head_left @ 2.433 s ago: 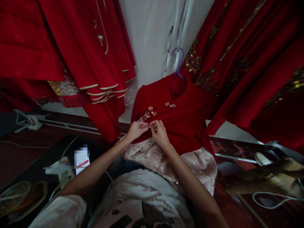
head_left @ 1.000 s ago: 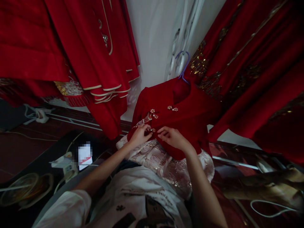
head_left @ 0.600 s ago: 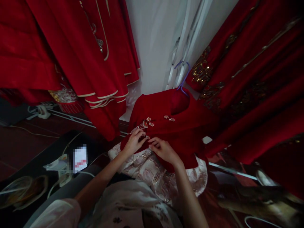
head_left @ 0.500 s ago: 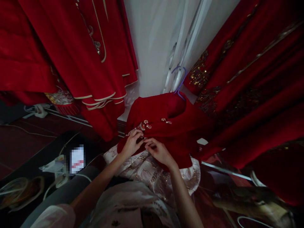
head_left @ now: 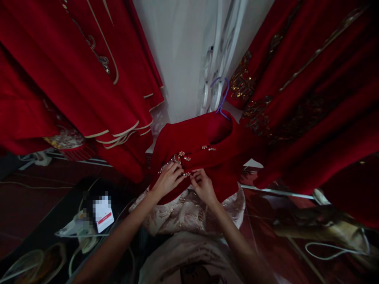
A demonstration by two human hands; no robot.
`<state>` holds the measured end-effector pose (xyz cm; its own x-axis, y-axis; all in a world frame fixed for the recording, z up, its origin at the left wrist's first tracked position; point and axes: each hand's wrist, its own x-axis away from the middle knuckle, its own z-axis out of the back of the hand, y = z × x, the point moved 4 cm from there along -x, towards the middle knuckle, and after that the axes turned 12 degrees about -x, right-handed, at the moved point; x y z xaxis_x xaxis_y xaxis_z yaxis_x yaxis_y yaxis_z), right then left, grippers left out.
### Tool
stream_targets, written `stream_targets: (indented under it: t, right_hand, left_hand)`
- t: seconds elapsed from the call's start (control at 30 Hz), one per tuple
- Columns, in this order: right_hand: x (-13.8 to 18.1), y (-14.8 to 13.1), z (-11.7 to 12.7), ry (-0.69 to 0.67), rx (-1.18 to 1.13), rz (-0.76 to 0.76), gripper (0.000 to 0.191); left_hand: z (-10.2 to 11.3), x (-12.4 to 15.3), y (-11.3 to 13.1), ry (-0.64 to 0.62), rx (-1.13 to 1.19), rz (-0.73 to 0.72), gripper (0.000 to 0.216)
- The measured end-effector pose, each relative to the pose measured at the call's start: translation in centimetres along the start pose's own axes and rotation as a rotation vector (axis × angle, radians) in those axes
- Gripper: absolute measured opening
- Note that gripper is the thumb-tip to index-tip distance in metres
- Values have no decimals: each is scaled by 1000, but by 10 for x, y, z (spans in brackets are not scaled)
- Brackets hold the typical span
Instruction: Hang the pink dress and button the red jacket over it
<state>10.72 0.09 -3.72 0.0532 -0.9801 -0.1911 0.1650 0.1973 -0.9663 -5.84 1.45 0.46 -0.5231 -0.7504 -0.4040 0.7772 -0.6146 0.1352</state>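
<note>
A red garment (head_left: 189, 134) with a purple hanger (head_left: 222, 103) at its neck lies across my lap, over a pale brocade cloth (head_left: 180, 215). Clusters of beaded flowers (head_left: 181, 154) decorate its front, and another small beaded trim (head_left: 186, 174) shows between my hands. My left hand (head_left: 168, 180) lies on the garment, fingers together, gripping the fabric beside that trim. From the other side my right hand (head_left: 204, 188) closes thumb and fingers in a pinch at the trim's end. Whatever is in this pinch is too small to make out.
Red garments with pale edging (head_left: 118, 90) hang at the left, and red garments with gold beading (head_left: 296, 98) at the right. White panels (head_left: 177, 59) stand ahead. A lit phone (head_left: 104, 215) and cables lie at the lower left. A pale metal bar (head_left: 275, 191) runs low at the right.
My right hand has shifted slightly right and turned, its fingertips drawn closer into a pinch. My left hand stays near the beaded trim. The head view has tilted and moved a little.
</note>
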Motion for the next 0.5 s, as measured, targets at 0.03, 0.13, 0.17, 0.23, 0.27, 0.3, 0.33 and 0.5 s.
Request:
stream_targets:
  t: [0.03,0.13,0.17,0.23,0.27,0.3,0.33,0.5]
  right_hand:
    - [2,-2,-3,-9,-8,5,16]
    - [8,-11,-8,-83,-35,7,25]
    - [10,-16,-8,-100,-36,5,26]
    - [11,-24,-6,-113,-15,10,24]
    - [11,-27,-6,-116,4,16,23]
    - [11,-30,-5,-115,22,24,21]
    - [11,-33,-6,-115,35,32,20]
    - [11,-36,-14,-111,47,58,21]
  left_hand:
    - [0,1,-2,10,17,-13,12]
    - [3,3,-11,59,110,3,8]
    - [4,3,-13,76,141,20,6]
    - [4,5,-17,111,191,52,4]
    - [3,6,-18,125,212,68,5]
    - [2,7,-20,139,230,84,7]
    - [1,9,-21,152,247,97,8]
    - [-4,17,-22,223,254,42,8]
